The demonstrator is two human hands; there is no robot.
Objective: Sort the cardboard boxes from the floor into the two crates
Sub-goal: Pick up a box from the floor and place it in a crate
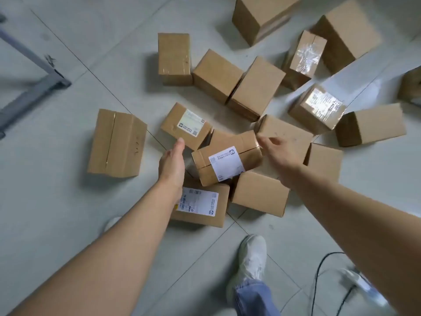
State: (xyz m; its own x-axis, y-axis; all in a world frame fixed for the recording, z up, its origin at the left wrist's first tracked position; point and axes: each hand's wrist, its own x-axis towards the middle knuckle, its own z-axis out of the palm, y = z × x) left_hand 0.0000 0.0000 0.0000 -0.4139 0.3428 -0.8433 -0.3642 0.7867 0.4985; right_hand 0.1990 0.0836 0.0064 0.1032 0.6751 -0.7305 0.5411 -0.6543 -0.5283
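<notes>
Several brown cardboard boxes lie scattered on the pale tiled floor. A tilted box with a white label lies on top of the pile, between my two hands. My left hand is just left of it, fingers straight, holding nothing. My right hand hovers at its right end with fingers loosely spread, apart from the cardboard. A second labelled box lies under my left wrist, a third labelled box beyond my left fingertips. No crate is in view.
A larger box lies alone at the left. A grey metal frame stands at the far left. My white shoe is on the floor below the pile. A black cable runs at the lower right.
</notes>
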